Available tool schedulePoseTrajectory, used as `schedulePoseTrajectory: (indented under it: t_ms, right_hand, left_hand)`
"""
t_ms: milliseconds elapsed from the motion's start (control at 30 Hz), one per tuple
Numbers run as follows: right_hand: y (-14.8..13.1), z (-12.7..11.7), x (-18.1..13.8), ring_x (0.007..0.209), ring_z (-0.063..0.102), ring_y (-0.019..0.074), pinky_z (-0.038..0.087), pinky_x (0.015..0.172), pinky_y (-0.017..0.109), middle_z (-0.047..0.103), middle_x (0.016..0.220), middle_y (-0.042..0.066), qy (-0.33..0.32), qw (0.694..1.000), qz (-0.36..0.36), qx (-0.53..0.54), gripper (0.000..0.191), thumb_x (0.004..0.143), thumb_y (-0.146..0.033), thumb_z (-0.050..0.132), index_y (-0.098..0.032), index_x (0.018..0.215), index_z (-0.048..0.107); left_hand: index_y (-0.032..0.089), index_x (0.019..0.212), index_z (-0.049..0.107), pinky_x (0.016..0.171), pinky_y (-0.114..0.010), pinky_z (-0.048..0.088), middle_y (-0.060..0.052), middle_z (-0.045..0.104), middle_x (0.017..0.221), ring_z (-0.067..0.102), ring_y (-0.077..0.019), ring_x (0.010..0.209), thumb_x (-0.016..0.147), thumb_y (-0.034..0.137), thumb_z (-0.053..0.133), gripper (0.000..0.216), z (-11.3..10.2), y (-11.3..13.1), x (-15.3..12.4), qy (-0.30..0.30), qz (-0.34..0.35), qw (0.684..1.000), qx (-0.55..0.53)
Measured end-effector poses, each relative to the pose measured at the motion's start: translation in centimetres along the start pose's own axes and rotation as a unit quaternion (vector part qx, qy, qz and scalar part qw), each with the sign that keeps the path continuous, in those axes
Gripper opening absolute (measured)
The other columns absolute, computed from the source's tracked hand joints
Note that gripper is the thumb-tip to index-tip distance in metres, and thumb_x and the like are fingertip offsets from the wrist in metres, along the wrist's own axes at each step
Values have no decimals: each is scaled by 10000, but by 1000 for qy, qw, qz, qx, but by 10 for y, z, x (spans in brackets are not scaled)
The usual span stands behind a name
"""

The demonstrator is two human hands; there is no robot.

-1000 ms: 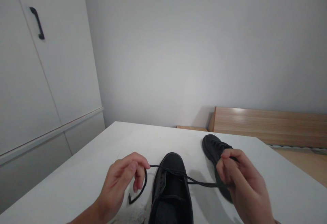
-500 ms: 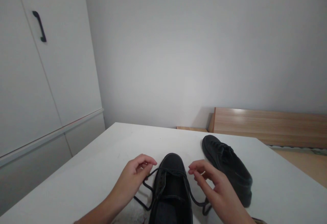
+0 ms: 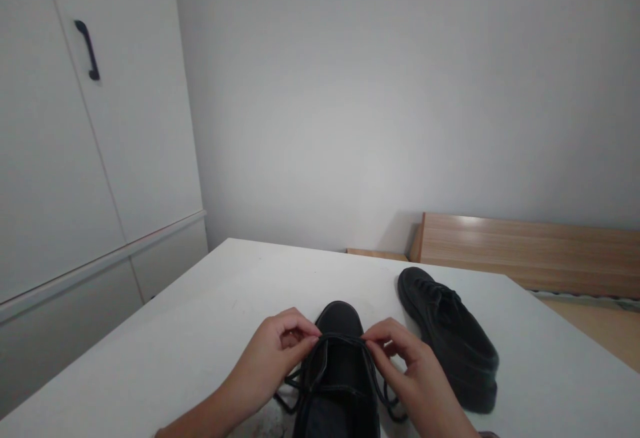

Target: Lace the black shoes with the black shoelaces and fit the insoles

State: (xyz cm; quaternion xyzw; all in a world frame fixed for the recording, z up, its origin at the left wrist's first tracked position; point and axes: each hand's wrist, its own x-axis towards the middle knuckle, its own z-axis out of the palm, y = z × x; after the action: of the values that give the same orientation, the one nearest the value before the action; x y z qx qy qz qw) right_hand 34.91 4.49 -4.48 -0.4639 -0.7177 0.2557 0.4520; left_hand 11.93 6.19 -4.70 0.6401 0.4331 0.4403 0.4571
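Note:
A black shoe (image 3: 340, 318) stands on the white table, toe pointing away from me, its opening spread and tongue showing. Across its front runs a black shoelace (image 3: 343, 338), with loose ends hanging down on both sides. My left hand (image 3: 283, 351) pinches the lace at the shoe's left edge between thumb and forefinger. At the right edge, my right hand (image 3: 400, 358) pinches the same lace in a like way. Parts of the loose ends are hidden behind my hands.
A second black shoe (image 3: 450, 338), its lace threaded, sits to the right on the white table (image 3: 240, 291). Beyond the table are a wooden board (image 3: 525, 251) against the wall and a white cabinet (image 3: 130, 125) at left.
Both hands have moved inward to the shoe and closed on the lace at either side. Before, their fingers were apart from the shoe. The view has shifted slightly.

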Motion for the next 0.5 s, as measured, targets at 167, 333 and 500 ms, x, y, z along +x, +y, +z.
schedulePoseTrajectory:
  t_ms: [167,333,500]
  right_hand:
    - [-6,1,-2,803,634,196,498,726,302,673,830,28,30,998,-33,-50,169,939,-311,493,-220,885,625]
    - [-18,-7,-5,785,603,195,466,689,305,633,810,17,61,985,-107,-118,124,948,-270,493,-239,877,591]
    - [-18,-29,4,726,545,215,414,694,357,586,725,13,44,965,-138,-220,91,914,-273,584,-238,843,630]
  left_hand:
    - [189,793,617,732,-289,454,-31,602,819,575,-189,786,868,239,553,111,2,14,-4,23,131,982,134]
    - [220,922,561,765,-282,462,-29,650,876,617,-197,839,934,250,464,102,1,26,-11,26,150,979,134]
    - [225,839,522,634,-233,426,15,540,724,547,-161,678,946,289,463,138,-19,31,-12,85,153,974,143]
